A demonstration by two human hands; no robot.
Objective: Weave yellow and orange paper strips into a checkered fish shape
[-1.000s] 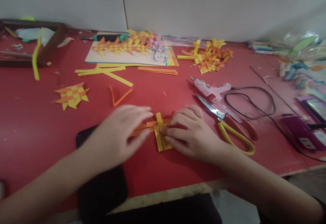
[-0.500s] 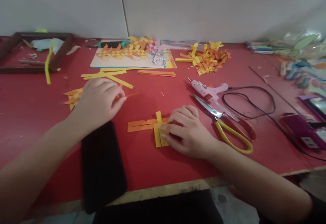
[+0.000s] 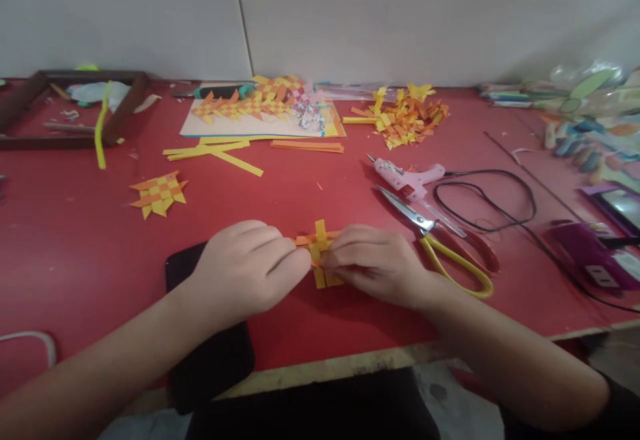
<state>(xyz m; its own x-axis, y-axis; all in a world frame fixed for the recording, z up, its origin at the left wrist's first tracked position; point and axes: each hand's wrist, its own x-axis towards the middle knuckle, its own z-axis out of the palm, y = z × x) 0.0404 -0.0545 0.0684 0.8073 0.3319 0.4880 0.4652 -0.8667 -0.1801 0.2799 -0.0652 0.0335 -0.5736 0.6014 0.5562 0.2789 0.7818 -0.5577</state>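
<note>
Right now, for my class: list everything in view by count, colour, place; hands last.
Table: one, red, underneath
Wall: one, grey, behind
Paper weave: one, orange and yellow, centre front
Fish-shaped weave: one, orange and yellow, left
Card: one, cream, under woven pieces
Loose strips: several, yellow and orange, before card
Tool: one, black and green, partly over card
Scraps: pile, orange and yellow, right of card
Glue gun: one, pink, right
Scissors: one, red and yellow handles, right
Phone-like slab: one, black, front edge
Frame: one, brown, far left
Boxy device: one, purple, far right
Clutter: mixed, far right
Left hand: one, at paper weave
Right hand: one, touching paper weave
</note>
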